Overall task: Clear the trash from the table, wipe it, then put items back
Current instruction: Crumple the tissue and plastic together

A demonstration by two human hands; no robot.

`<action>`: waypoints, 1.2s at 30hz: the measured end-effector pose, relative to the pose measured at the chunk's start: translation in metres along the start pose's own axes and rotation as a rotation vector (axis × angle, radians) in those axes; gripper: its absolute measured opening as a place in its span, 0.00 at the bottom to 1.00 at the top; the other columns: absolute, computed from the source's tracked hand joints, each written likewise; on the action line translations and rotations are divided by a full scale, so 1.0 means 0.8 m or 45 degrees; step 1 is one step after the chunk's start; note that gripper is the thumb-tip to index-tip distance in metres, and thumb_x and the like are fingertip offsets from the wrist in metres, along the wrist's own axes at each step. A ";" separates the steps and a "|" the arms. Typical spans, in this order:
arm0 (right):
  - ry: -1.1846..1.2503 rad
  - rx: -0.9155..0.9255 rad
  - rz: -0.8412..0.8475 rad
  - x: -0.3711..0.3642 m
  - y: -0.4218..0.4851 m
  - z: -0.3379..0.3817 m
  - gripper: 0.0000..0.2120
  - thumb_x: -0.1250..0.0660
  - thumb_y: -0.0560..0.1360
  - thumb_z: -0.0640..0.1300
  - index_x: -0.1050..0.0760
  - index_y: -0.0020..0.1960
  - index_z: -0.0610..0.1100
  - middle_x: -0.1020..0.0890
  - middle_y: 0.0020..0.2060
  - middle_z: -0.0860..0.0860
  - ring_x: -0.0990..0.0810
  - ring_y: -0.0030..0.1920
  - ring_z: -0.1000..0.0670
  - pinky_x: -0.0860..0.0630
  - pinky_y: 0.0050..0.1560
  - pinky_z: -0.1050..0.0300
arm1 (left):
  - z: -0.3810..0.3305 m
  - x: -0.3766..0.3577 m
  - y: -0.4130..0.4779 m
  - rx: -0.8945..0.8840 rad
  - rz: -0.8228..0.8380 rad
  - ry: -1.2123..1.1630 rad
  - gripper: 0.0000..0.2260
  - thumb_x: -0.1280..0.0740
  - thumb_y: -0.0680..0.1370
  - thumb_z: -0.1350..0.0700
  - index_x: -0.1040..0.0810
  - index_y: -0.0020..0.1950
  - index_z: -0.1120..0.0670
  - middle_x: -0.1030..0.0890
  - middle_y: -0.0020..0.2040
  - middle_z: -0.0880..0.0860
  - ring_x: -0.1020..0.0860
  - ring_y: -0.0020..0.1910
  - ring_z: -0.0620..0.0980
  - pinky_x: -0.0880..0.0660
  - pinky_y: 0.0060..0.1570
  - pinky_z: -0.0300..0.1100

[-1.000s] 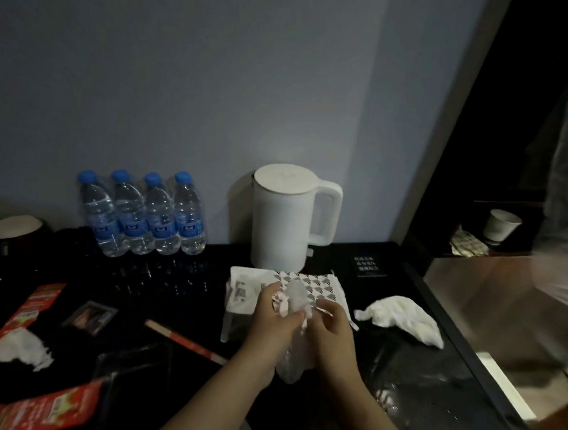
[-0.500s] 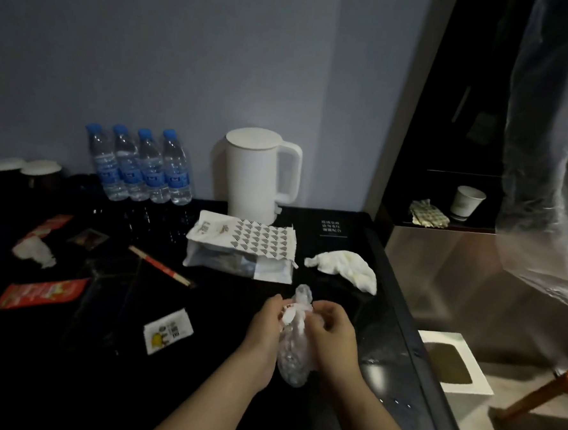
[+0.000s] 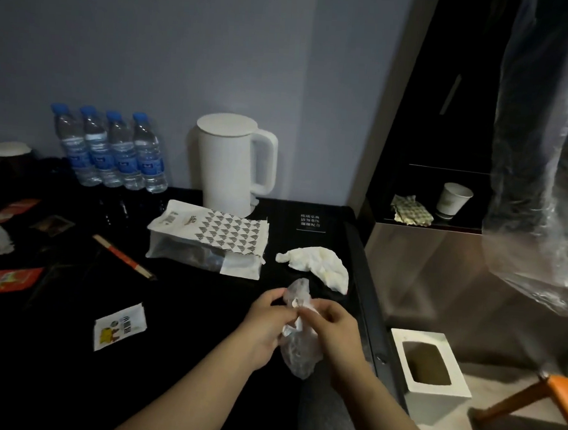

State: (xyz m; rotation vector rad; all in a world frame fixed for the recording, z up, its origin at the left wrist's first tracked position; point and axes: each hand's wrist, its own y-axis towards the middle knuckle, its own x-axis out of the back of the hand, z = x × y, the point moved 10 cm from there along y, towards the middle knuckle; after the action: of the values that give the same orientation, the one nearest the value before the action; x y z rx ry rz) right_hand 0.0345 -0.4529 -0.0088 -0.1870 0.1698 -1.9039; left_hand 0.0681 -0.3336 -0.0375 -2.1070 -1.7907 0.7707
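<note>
Hands first: left hand and right hand both have fingers curled round a crumpled clear plastic bag, pinching its top, held over the black table near its right edge. Just behind, a wadded white tissue lies by that same edge, with a patterned paper bag to its left. White kettle and four water bottles stand along the back edge. White trash bin sits on the floor off the right edge.

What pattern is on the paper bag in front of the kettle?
The paper bag shows black triangles on white; head view.
</note>
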 end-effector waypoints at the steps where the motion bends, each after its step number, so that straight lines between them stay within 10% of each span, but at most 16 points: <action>1: -0.035 -0.001 -0.012 0.006 0.012 0.002 0.05 0.29 0.72 0.37 0.21 0.47 0.38 0.17 0.38 0.46 0.20 0.38 0.53 0.26 0.35 0.69 | -0.004 -0.008 0.013 0.003 0.021 0.051 0.18 0.37 0.76 0.69 0.28 0.66 0.59 0.20 0.53 0.61 0.20 0.47 0.55 0.24 0.39 0.42; 9: -0.183 -0.011 -0.207 0.092 0.085 -0.006 0.10 0.28 0.68 0.33 0.24 0.45 0.43 0.19 0.40 0.48 0.21 0.43 0.50 0.25 0.46 0.57 | -0.014 -0.092 0.079 -0.004 0.130 0.415 0.10 0.35 0.76 0.68 0.28 0.40 0.54 0.24 0.38 0.53 0.24 0.37 0.47 0.26 0.39 0.40; 18: 0.017 -0.187 0.074 0.160 0.158 -0.042 0.08 0.33 0.74 0.36 0.24 0.51 0.45 0.17 0.45 0.47 0.19 0.46 0.50 0.25 0.47 0.62 | 0.018 -0.180 0.130 0.032 -0.030 0.183 0.08 0.35 0.75 0.68 0.26 0.45 0.56 0.21 0.44 0.57 0.21 0.48 0.55 0.23 0.52 0.48; 23: -0.128 -0.163 0.135 0.235 0.196 -0.060 0.17 0.36 0.73 0.31 0.28 0.59 0.44 0.21 0.47 0.51 0.22 0.44 0.56 0.26 0.38 0.73 | 0.029 -0.247 0.131 -0.095 -0.173 0.148 0.15 0.36 0.75 0.70 0.30 0.52 0.51 0.22 0.42 0.54 0.22 0.38 0.48 0.24 0.35 0.36; 26: -0.198 -0.206 0.189 0.272 0.207 -0.083 0.16 0.33 0.72 0.34 0.31 0.57 0.47 0.22 0.50 0.48 0.22 0.48 0.51 0.24 0.50 0.60 | 0.047 -0.287 0.139 -0.125 -0.161 0.223 0.19 0.37 0.77 0.67 0.32 0.60 0.45 0.23 0.40 0.52 0.23 0.36 0.45 0.25 0.31 0.30; 36: -0.207 -0.481 0.186 0.363 0.226 -0.170 0.12 0.27 0.69 0.35 0.30 0.45 0.40 0.26 0.39 0.46 0.26 0.39 0.49 0.27 0.45 0.52 | 0.155 -0.315 0.171 0.123 -0.423 0.346 0.12 0.36 0.76 0.68 0.26 0.38 0.53 0.23 0.37 0.53 0.24 0.39 0.52 0.26 0.40 0.41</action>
State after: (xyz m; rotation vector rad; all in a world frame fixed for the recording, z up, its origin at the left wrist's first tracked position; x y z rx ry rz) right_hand 0.0764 -0.7833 -0.1660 -0.5674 0.4215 -1.6888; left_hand 0.0887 -0.6218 -0.1554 -1.6973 -1.8426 0.4502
